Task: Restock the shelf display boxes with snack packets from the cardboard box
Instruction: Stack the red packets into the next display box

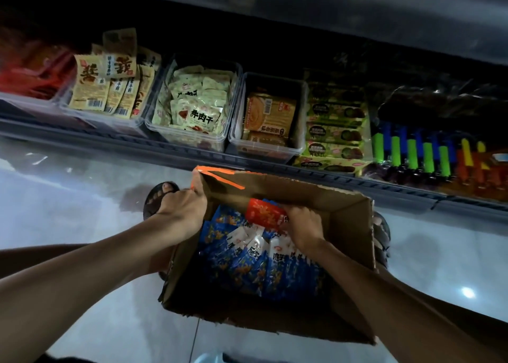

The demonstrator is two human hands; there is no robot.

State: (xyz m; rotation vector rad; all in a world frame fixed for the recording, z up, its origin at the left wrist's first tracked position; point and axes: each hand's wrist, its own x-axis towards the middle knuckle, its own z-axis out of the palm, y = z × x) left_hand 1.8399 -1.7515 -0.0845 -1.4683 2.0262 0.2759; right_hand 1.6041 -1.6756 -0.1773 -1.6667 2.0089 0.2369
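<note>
An open cardboard box (343, 266) with orange tape on its far left corner is held below the shelf. Inside lie several blue-and-white snack packets (247, 263). My left hand (182, 211) grips the box's left wall near the taped corner. My right hand (303, 226) is inside the box and grips a red snack packet (265, 212) above the blue ones. On the shelf stand clear display boxes: one with beige packets (192, 106), one with orange-brown packets (268, 117) and one with tan packets (110, 87).
A clear box of red packets (35, 73) sits at the far left. Green snack bars (335, 131) and coloured lighters (426, 153) fill the shelf's right. A dark shelf board (330, 10) hangs overhead. Two sandalled feet (160, 197) stand on the pale tiled floor (68, 197).
</note>
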